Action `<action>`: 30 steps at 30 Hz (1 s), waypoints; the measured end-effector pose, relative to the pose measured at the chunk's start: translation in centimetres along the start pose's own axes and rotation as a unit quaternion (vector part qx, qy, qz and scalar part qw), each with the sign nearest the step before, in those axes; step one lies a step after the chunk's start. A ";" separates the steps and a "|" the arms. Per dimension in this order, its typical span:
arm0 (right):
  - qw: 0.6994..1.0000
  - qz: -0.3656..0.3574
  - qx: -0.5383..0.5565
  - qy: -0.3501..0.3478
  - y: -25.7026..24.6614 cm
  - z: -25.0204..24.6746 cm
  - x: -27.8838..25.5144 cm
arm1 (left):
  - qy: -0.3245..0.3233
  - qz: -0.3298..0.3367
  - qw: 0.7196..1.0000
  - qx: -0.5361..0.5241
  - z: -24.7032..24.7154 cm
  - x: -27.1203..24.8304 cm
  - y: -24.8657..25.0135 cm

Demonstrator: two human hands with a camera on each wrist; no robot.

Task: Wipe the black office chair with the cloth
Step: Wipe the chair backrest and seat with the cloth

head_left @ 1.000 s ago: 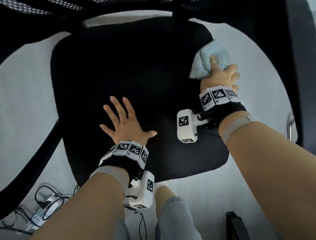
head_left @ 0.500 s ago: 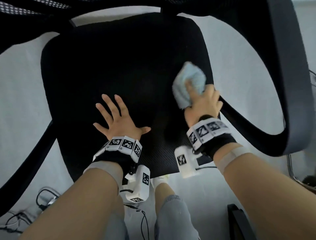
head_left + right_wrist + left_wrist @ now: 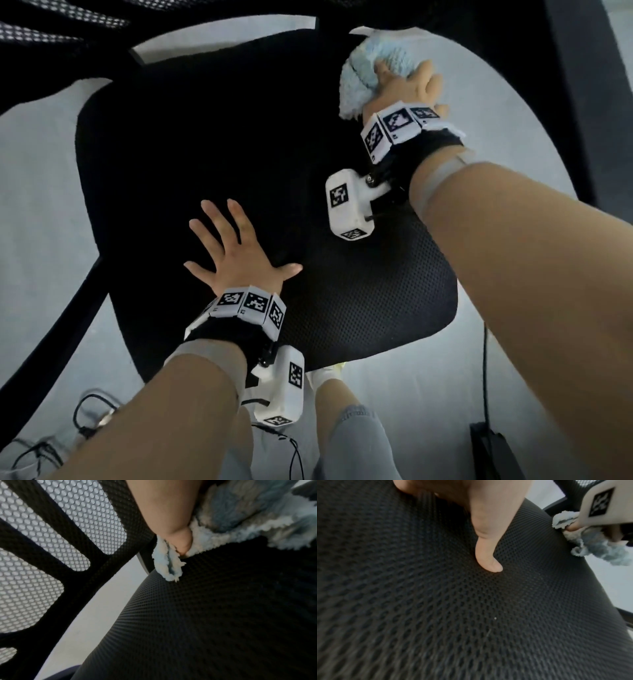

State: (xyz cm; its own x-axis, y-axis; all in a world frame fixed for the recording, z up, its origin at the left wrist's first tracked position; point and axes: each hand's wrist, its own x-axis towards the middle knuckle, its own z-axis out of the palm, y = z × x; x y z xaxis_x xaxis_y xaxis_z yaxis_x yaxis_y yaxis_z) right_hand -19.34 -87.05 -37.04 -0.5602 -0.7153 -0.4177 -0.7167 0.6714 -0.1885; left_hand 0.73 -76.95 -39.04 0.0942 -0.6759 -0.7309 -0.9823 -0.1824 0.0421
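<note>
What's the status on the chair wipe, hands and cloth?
Left hand flat on the black mesh seat, bracing. Right hand grips the light blue cloth at the seat's far right corner. Nothing blocking.

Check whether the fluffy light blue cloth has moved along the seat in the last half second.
Yes. The right hand has pushed the fluffy light blue cloth from the right edge of the black mesh seat to its far right corner, by the backrest.
</note>
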 end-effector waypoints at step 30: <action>0.999 -0.028 -0.038 -0.023 2.2 0.7 -2.0 | 0.021 0.010 1.000 0.014 0.4 0.1 -0.3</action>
State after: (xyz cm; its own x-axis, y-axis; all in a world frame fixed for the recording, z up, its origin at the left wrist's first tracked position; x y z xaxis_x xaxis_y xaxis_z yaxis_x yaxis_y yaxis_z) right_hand -19.50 -84.07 -37.24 -0.5000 -0.7405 -0.4490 -0.7770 0.6126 -0.1450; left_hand 0.99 -76.68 -39.45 0.0814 -0.7091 -0.7004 -0.9880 -0.1499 0.0369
